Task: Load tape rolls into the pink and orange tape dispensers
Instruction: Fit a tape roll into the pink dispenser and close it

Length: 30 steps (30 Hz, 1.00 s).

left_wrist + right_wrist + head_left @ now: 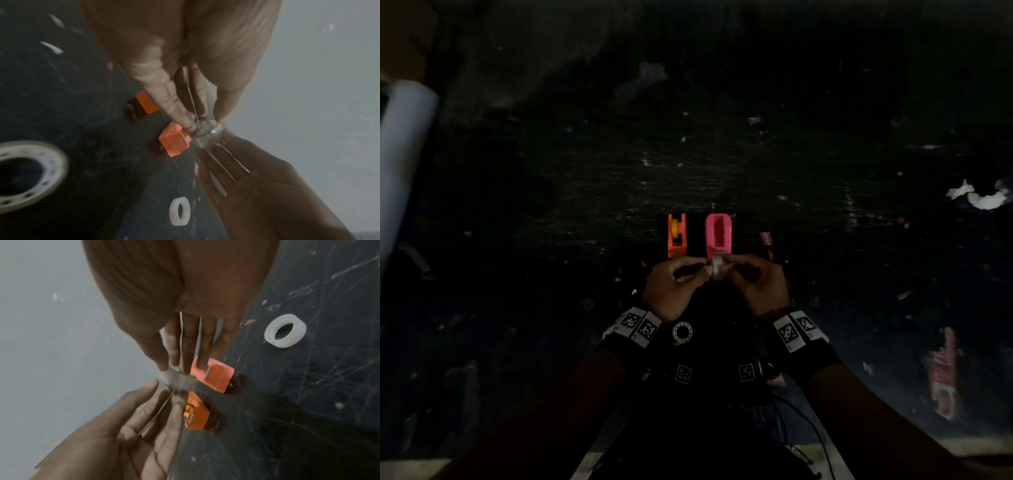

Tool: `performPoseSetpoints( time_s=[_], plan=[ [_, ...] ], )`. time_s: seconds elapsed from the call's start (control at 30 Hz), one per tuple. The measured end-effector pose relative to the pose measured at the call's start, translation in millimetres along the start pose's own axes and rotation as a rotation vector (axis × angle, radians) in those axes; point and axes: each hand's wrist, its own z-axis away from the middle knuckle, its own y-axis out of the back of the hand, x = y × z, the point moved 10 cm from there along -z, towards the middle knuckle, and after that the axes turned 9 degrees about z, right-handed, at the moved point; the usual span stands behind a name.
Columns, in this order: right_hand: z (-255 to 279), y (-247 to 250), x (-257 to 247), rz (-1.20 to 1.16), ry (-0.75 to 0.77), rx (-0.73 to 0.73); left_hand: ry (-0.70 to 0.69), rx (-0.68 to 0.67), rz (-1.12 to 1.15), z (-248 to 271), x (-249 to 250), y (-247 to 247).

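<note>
Both forearms came in from the near edge and the two hands met at the middle. The left hand (675,284) had its fingers (164,405) curled, the tips pinching at the meeting point. The right hand (758,284) mirrored it, thumb and fingers (218,155) pinching too. Both wrists wore dark bands with markers.
</note>
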Motion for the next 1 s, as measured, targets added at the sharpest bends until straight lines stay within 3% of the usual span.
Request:
performPoseSetpoints(
  time_s=[0.4, 0.5, 0.6, 0.7, 0.83, 1.0],
  plan=[
    [-18.7, 16.7, -26.6, 0.550, 0.030, 0.184, 0.008, -0.018, -0.165, -28.7, 15.8, -21.5],
    [-25.3, 18.1, -28.3, 0.620, -0.018, 0.174, -0.140, -0.060, -0.394, -31.7, 40.4, -27.8],
    [-35.9, 19.1, -25.6, 0.650, -0.058, 0.156, -0.386, -0.077, -0.837, -40.8, 67.5, -34.8],
    [-46.0, 21.2, -26.2, 0.613, -0.086, 0.170, -0.390, -0.203, -1.182, -59.5, 61.6, -47.2],
    [-57.5, 19.6, -29.1, 0.608, -0.093, 0.207, -0.345, -0.354, -1.328, -82.1, 42.1, -54.0],
    [-70.4, 6.7, -24.0, 0.649, -0.143, 0.198, -0.364, -0.350, -1.288, -94.5, 41.6, -52.7]
  ],
)
